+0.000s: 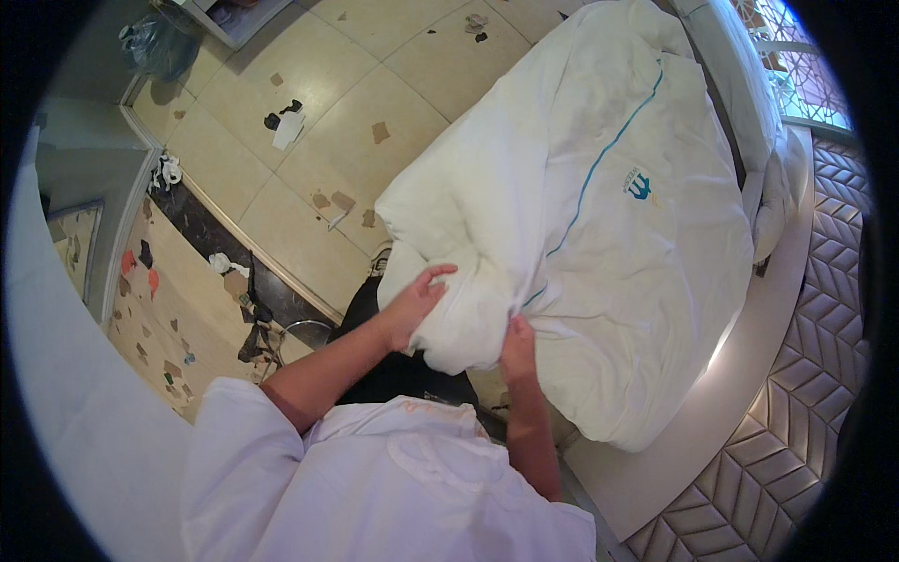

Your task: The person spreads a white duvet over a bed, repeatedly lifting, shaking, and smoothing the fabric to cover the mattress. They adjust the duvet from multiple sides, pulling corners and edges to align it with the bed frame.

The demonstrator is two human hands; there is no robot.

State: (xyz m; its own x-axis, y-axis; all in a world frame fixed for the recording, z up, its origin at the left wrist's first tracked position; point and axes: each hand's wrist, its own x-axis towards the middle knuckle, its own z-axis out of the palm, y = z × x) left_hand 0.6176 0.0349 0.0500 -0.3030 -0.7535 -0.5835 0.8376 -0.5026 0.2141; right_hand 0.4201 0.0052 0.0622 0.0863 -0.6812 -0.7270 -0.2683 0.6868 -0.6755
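Observation:
A white duvet [625, 295] with a teal piping line and a small printed logo is heaped over the bed in front of me. Its near-left part is gathered into a thick fold [463, 309]. My right hand [518, 344] is closed on the edge of that fold, close to the lower end of the teal line. On the fold's left side lies my left hand [421, 302], thumb and forefinger apart against the cloth; its other fingers are partly hidden.
Paper and plastic scraps [288, 128] litter the tiled floor [337, 84]. A dark marble threshold [211, 225] crosses at left, with black straps [258, 323] near it. At right stand a padded headboard panel [786, 379] and a pale bed edge [674, 456]. A plastic bag [161, 46] sits at upper left.

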